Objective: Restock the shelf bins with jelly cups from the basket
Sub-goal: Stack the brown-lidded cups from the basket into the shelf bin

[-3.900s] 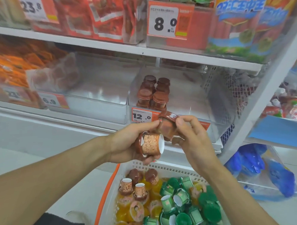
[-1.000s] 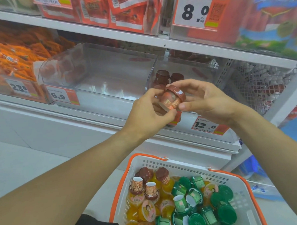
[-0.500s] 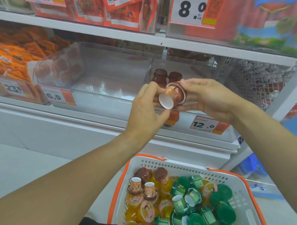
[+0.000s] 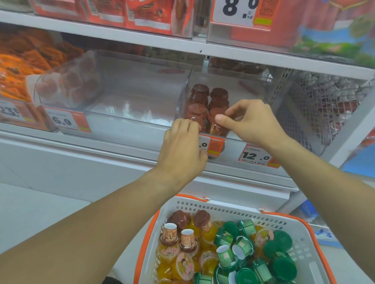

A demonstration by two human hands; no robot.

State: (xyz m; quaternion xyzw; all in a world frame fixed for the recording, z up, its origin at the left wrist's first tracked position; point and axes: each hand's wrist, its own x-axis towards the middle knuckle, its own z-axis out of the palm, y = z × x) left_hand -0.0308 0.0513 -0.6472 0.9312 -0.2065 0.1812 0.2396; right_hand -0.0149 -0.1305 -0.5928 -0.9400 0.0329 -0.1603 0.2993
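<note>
I see brown jelly cups (image 4: pixel 209 105) standing in twos inside the clear plastic bin (image 4: pixel 182 99), each with a round, flat, dark lid and a glossy tapered body. My right hand (image 4: pixel 251 120) pinches the front right cup's lid between thumb and curled fingers. My left hand (image 4: pixel 182 148) curls over the bin's front lip, fingers bent against the front left cup; whether they grip it, I cannot tell. Below my wrists, the white perforated basket (image 4: pixel 227 210) with orange rim holds more cups: brown, orange and green.
</note>
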